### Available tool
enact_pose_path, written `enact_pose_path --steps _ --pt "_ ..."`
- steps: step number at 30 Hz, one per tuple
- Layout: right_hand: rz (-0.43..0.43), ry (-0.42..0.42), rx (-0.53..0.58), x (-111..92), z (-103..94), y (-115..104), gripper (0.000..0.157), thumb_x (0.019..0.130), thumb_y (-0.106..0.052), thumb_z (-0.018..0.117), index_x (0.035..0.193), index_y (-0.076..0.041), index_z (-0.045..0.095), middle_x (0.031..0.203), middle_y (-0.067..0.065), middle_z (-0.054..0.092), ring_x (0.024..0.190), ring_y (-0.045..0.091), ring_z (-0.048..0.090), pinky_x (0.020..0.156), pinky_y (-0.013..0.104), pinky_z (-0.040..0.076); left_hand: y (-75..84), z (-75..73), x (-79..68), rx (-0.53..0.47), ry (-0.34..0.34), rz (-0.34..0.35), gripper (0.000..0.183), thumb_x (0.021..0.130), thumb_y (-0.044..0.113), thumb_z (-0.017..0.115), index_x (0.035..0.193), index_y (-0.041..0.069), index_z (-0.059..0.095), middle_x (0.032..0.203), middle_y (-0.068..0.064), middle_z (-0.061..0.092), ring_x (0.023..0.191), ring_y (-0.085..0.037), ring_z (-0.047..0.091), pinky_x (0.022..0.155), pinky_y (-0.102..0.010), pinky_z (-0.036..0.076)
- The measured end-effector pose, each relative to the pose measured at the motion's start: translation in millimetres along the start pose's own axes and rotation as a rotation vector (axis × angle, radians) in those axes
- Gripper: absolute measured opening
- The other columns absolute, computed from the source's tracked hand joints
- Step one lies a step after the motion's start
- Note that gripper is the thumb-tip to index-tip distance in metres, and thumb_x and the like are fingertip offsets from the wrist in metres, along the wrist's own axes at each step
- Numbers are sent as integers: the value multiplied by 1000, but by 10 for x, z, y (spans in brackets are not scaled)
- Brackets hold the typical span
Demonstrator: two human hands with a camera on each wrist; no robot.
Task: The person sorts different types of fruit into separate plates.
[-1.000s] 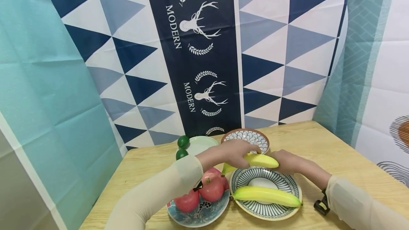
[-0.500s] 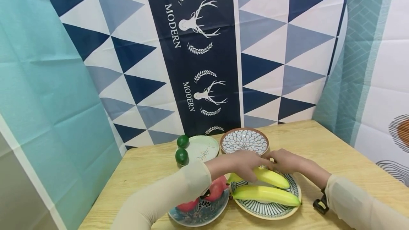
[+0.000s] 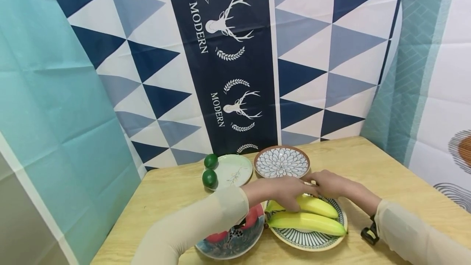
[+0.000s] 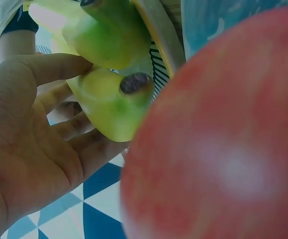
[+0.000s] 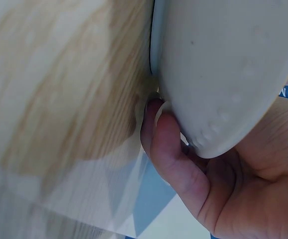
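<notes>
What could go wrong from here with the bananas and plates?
The front banana reaches across the striped plate to its rim, so a nudge from the left hand on the rear banana might shift it off.

The right hand is at the plate's far edge; pressing or lifting there could tilt it.

The left sleeve passes over the red fruit, which pulling back might knock.

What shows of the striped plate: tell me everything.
The striped plate is round, seemingly ceramic, with dark lines radiating across white inside a pale yellow rim. It lies flat on the table, right of the blue plate and in front of the bowl. Two bananas lie side by side on it. The right hand is at its far rim; whether it grips it is unclear.
</notes>
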State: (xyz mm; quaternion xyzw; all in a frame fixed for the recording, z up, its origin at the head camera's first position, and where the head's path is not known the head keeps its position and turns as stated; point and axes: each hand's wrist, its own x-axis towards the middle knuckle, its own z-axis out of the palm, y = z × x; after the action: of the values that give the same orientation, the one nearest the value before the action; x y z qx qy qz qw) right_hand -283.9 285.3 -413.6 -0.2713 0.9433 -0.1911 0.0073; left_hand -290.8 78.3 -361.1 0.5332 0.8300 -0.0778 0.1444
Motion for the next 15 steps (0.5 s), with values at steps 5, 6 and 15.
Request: enact_pose_path --steps 5,6,15 --pt "1 -7 10 2 -36 -16 33 97 -6 70 130 -5 73 101 1 74 80 9 60 72 34 52 -1 0 14 -20 -7 1 77 91 11 73 160 33 46 138 12 59 96 -8 55 76 -17 44" --pt "3 -9 14 1 -38 -21 33 97 -7 70 130 -5 73 101 1 74 80 9 60 72 33 52 -1 5 18 -24 -9 0 76 92 12 73 160 33 45 140 12 59 98 -8 55 77 -17 44" --pt "5 -21 10 8 -28 -8 36 96 -8 74 131 1 70 98 1 72 77 8 58 70 31 50 6 -23 -8 17 -16 38 74 95 20 73 162 30 42 151 7 54 120 -4 48 100 -17 40"
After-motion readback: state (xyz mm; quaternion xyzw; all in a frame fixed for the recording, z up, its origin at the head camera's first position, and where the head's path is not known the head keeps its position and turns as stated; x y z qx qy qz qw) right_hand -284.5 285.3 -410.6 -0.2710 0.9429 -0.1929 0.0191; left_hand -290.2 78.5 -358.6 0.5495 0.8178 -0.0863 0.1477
